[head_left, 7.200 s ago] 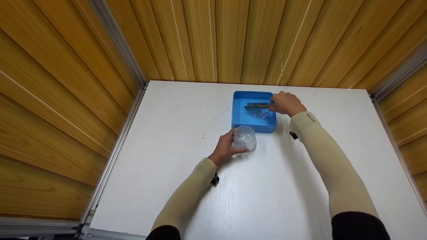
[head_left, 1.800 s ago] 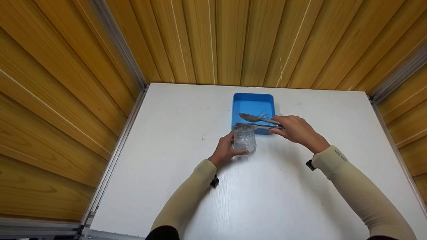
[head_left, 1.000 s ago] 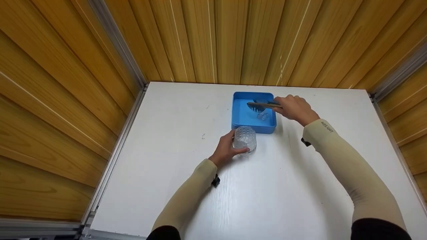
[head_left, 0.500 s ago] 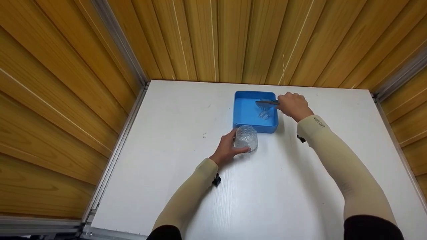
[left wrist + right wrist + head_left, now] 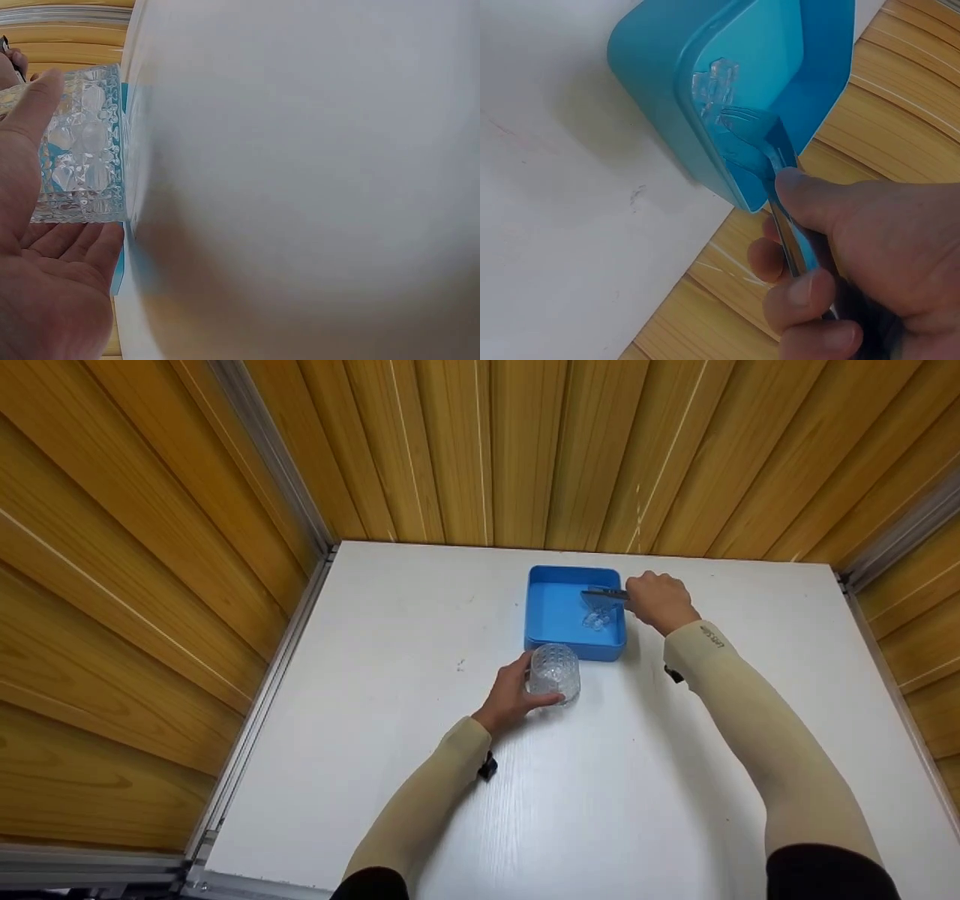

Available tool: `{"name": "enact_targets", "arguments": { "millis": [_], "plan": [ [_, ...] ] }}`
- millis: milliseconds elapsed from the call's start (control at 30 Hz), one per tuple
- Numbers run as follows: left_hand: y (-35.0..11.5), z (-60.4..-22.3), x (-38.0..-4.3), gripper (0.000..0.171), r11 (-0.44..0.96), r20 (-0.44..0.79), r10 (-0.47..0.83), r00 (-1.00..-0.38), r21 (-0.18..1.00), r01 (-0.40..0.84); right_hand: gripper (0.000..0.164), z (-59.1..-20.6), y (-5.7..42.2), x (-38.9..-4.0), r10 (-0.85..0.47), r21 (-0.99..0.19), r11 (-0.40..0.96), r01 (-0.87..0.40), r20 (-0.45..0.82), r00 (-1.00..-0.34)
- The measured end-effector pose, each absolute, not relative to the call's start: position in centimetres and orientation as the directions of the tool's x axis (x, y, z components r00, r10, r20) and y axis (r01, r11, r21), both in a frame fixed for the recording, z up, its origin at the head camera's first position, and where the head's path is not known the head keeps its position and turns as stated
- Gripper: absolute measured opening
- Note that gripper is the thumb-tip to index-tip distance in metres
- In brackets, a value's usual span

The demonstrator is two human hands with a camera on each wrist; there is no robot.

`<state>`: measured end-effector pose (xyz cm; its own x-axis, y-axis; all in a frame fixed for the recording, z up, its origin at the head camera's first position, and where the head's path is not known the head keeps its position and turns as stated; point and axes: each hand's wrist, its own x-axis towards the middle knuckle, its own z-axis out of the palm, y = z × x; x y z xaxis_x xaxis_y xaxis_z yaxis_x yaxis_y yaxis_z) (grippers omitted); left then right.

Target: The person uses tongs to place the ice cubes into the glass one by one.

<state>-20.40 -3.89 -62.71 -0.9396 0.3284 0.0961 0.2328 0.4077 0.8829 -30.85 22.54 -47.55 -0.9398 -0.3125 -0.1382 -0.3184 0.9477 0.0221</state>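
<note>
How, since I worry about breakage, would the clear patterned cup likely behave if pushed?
The cup is probably stiff and breakable, as its clear wall looks like glass. Its raised pattern should make it less slippery. Upright and squat on the table, it would likely slide before tipping.

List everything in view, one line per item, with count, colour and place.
Glass: one, clear, textured, on the table just in front of the box
Box: one, blue, towards the back of the table
Tongs: one pair, metallic, ends inside the box
Pieces: count unclear, transparent, inside the box near the tongs
Table: one, white, under the glass and box
Walls: three, yellow-brown wood-grain, behind and either side
Rails: several, grey, corners and table sides
Wrist devices: two, black, one per wrist
Sleeves: two, beige and black, on both arms
Left hand: one, bare, around the glass
Right hand: one, bare, gripping the tongs
</note>
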Motion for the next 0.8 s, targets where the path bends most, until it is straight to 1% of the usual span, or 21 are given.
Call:
{"name": "enact_targets", "arguments": {
  "millis": [533, 800],
  "plan": [
    [-3.88, -62.72, -20.38, 0.093, 0.396, 0.1, 0.326, -0.94, 0.889, 0.231, 0.03, -48.28, 22.29, -31.83, -0.263, -0.025, 0.964, -0.263, -0.18, -0.948],
    [-3.97, -62.88, -20.38, 0.093, 0.378, 0.099, 0.329, -0.939, 0.897, 0.228, 0.028, -48.68, 22.23, -31.88, -0.236, -0.071, 0.971, -0.226, -0.192, -0.953]
  ]
}}
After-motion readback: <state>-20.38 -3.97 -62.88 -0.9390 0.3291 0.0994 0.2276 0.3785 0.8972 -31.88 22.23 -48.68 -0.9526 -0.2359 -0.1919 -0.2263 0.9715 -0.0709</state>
